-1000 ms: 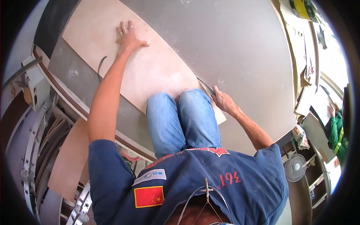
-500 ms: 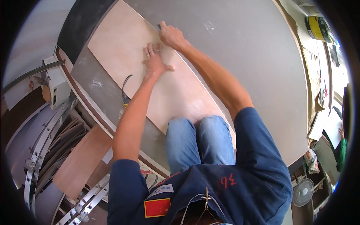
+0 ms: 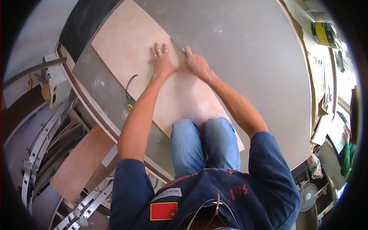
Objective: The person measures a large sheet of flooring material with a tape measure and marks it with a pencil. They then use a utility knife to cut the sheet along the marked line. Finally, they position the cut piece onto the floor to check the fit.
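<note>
My left hand [image 3: 164, 64] lies spread on the pale, narrow board [image 3: 117, 48], fingers apart. Just right of it, my right hand [image 3: 196, 63] grips a dark-handled thin-bladed tool [image 3: 183, 51] at the board's long right edge. The board rests on a large grey surface [image 3: 257, 65], with my knees [image 3: 203, 142] on its near part. Beside the board's left edge is a small black-and-yellow tool [image 3: 130, 103] with a curved dark strap, partly behind my left forearm.
At the lower left lie curved boards [image 3: 76, 161] and slotted metal rails [image 3: 32, 157]. A yellow-and-black bucket [image 3: 324, 35] stands at upper right. A white fan [image 3: 306, 197] sits at lower right. Another person's green sleeve [image 3: 349, 157] shows at the right edge.
My right hand first swept up along the board's right edge and has now drawn partly back down. My left hand stays spread on the board. The whole view has shifted slightly.
</note>
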`<state>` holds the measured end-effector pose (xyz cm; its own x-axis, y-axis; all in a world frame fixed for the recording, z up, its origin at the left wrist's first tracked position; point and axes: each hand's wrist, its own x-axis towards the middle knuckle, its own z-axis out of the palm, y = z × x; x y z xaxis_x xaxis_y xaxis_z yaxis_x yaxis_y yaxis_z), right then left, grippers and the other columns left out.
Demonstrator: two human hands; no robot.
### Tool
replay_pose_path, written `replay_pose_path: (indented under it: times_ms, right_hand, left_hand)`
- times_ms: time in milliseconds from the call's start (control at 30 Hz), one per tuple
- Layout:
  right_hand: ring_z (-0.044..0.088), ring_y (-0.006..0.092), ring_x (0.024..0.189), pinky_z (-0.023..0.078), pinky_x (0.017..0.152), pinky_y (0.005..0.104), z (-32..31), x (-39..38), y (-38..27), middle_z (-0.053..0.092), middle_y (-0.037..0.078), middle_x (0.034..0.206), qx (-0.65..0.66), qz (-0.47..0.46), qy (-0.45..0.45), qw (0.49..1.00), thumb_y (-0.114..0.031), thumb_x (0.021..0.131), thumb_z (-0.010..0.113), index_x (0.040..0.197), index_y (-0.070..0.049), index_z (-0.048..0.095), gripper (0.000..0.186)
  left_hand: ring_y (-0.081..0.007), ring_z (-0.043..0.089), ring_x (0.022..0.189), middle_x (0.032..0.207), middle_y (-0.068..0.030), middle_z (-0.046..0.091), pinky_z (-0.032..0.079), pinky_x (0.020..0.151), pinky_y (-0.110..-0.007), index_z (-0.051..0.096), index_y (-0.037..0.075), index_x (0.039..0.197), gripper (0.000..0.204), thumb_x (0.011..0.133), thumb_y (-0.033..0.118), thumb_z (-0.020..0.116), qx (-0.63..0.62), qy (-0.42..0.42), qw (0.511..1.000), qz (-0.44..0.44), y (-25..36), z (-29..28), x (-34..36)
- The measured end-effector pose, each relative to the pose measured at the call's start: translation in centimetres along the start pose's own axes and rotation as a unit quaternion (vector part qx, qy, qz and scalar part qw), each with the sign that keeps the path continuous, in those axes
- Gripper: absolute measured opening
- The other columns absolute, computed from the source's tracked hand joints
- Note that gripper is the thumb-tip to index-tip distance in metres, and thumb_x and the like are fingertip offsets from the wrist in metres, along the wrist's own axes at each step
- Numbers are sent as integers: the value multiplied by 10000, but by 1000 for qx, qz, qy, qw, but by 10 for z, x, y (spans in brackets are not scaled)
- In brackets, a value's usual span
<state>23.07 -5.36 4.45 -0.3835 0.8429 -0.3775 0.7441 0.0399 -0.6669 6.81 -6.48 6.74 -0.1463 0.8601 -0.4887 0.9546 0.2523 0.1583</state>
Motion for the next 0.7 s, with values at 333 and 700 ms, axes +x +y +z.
replay_pose_path:
  times_ms: [333,700]
  right_hand:
    - [634,468,792,495,702,555,-36,94,-51,657,266,818,50,-78,80,992,-192,909,493,1069,22,437,273]
    - [646,456,869,503,730,548,-9,47,-22,663,278,931,22,7,0,1000,-184,868,549,1197,-29,433,382]
  left_hand:
    - [-438,-6,1457,1586,-198,23,291,986,-771,139,110,1527,1320,504,382,927,4,-24,1000,-4,7,-9,-4]
    - [-440,3,1456,1587,-188,30,299,979,-771,149,116,1524,1292,526,414,913,12,-6,1000,-4,3,-2,2]
